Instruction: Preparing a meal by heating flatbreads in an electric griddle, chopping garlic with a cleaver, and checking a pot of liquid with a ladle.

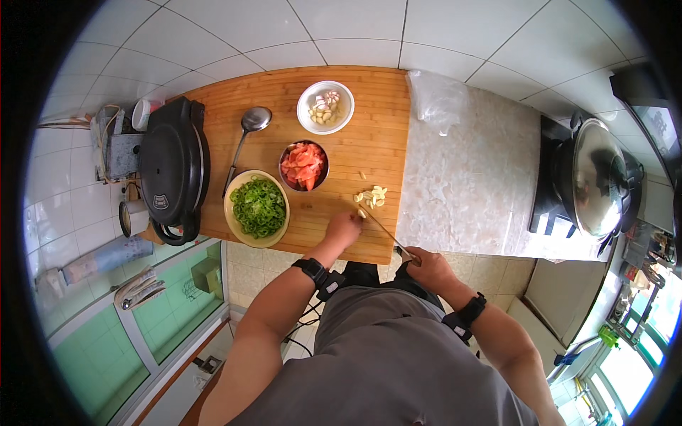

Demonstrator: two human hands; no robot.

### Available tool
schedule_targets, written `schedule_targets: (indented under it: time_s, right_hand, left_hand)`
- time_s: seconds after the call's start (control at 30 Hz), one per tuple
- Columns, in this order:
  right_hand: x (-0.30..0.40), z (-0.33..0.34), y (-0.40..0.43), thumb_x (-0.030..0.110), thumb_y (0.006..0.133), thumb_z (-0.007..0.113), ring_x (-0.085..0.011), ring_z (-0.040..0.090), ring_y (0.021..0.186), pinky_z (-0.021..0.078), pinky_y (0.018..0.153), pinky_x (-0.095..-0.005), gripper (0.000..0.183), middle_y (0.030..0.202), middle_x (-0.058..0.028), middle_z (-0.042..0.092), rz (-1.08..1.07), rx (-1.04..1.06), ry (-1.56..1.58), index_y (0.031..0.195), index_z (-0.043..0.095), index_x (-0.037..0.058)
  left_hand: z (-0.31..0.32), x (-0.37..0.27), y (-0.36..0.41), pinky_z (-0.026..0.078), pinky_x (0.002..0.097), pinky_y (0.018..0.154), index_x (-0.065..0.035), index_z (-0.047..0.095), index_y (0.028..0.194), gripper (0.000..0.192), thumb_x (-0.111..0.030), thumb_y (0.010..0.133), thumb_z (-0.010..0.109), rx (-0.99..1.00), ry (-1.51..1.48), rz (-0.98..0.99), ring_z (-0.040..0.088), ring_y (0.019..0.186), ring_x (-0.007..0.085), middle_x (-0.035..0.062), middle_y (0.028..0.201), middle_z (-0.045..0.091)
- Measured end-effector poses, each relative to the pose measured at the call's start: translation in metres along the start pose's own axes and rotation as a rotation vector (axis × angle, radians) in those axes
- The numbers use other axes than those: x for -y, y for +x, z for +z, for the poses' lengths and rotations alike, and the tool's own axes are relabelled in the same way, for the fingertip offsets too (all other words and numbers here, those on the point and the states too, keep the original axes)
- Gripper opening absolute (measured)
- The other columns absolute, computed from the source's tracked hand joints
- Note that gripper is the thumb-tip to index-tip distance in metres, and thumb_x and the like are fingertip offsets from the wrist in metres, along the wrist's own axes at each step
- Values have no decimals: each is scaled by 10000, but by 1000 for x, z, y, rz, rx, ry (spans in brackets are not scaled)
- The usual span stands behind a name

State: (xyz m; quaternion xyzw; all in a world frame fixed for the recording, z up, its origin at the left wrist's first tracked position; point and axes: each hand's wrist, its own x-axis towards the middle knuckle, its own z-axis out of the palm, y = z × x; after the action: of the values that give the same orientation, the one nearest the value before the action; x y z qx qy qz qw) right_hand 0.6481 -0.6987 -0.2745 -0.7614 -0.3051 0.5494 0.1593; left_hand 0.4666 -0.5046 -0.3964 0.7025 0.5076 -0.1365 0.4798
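Note:
My right hand (430, 267) grips the handle of a kitchen knife (384, 230), seen nearly edge-on. Its blade slants away to the left over the front right part of a bamboo cutting board (319, 223). Beside the blade tip, my left hand (343, 229) pinches a pale garlic clove (362, 213) against the wood; its fingertips are partly hidden. Just beyond the tip lies a small heap of cut garlic pieces (377, 197), with one piece apart. A white bowl (301, 114) farther back contains peeled garlic and pinkish pieces.
Chopped tomato (303, 164) fills a metal bowl; sliced green vegetable (258, 207) fills a yellow bowl. A metal ladle (256, 119) lies behind. A black electric griddle (173, 170) stands left. Rightward are a plastic bag (438, 98), stone countertop (474, 175) and lidded wok (599, 178).

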Motion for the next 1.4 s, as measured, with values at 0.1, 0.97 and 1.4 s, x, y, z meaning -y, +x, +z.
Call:
schedule_targets:
  time_s: [0.1,0.97,1.4]
  right_hand:
    - [5,4,-1,214,838,581,-366,685,885,544,826,-441,478,914,-202,702,13,15,22,1304,624,119]
    - [17,9,6,209,862,553,-426,662,968,524,899,-491,474,1022,-264,688,9,63,-73,1316,587,75]
    - [14,14,15,214,859,558,-415,674,943,533,883,-484,486,990,-248,699,5,58,-116,1326,579,81]
  left_hand:
    - [3,0,4,519,484,706,-11,700,889,305,-294,914,590,-14,4,13,677,786,405,217,795,689]
    - [5,2,8,510,531,752,-23,684,1022,282,-251,947,537,8,-16,0,634,895,475,282,908,667]
    - [3,0,8,520,502,805,-11,678,1049,272,-182,863,578,-14,-18,30,644,934,460,280,947,675]
